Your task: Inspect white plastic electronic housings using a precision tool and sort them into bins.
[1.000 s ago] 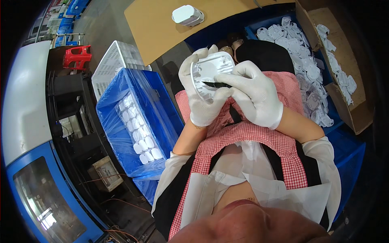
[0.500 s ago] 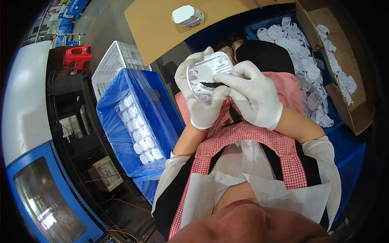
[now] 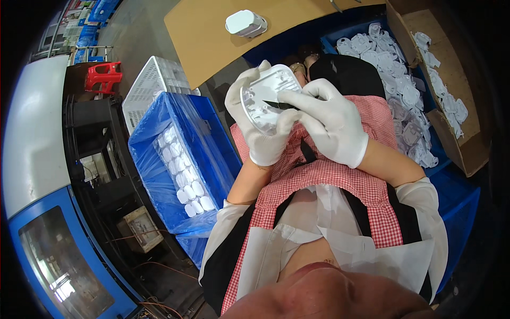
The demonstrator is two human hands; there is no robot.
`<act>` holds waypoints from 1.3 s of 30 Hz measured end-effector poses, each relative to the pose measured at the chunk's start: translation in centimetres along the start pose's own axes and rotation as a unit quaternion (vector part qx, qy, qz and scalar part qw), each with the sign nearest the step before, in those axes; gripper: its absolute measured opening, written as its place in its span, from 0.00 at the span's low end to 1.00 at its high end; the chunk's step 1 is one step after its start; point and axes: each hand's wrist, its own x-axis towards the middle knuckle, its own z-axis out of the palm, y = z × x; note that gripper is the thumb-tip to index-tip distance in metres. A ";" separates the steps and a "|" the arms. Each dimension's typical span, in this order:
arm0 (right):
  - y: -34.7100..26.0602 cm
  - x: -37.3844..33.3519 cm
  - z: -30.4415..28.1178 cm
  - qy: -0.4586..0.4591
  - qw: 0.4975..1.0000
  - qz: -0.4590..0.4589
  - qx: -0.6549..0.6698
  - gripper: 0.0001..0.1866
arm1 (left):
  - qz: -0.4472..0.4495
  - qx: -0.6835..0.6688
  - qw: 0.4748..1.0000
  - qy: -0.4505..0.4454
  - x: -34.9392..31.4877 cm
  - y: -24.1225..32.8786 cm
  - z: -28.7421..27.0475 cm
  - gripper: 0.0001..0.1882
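Observation:
A white plastic housing [image 3: 276, 82], hollow side up with small ribs and posts inside, is gripped at its left edge by my left hand [image 3: 260, 141]. White knit gloves cover both hands. In the fingers of my right hand [image 3: 340, 125] is a dark, pointed knife [image 3: 274, 104]; its blade reaches over the inside of the housing, and its handle is hidden in my grip. Whether the tip touches the plastic I cannot tell. My left thumb lies close to the blade and to my right fingers.
On the cardboard-topped surface [image 3: 204, 40] ahead stand stacked white housings [image 3: 246, 23]. A blue bin [image 3: 215, 141] lined with plastic holds white parts at left, beside a white basket [image 3: 154, 80]. White pieces [image 3: 396, 66] fill a crate at right, near a cardboard box [image 3: 462, 69].
The housing and my left hand have shifted slightly left and up. The knife's blade has changed angle a little over the housing, with my right hand moving slightly.

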 end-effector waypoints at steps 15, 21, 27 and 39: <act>0.9 1.5 -1.8 0.099 0.921 0.201 0.318 0.04 | -0.066 0.071 0.989 -0.108 -0.5 -0.8 -0.3 0.59; 1.7 1.3 -0.3 0.050 0.937 0.194 0.287 0.08 | -0.155 -0.013 0.987 -0.047 -0.2 0.1 0.2 0.59; 5.2 1.5 1.8 0.012 0.940 0.205 0.273 0.19 | -0.185 -0.146 0.972 -0.001 -0.1 -1.2 -0.5 0.52; 9.9 5.8 3.2 0.001 0.764 0.410 0.499 0.08 | -0.237 -0.083 0.966 0.053 2.3 -7.2 -2.2 0.25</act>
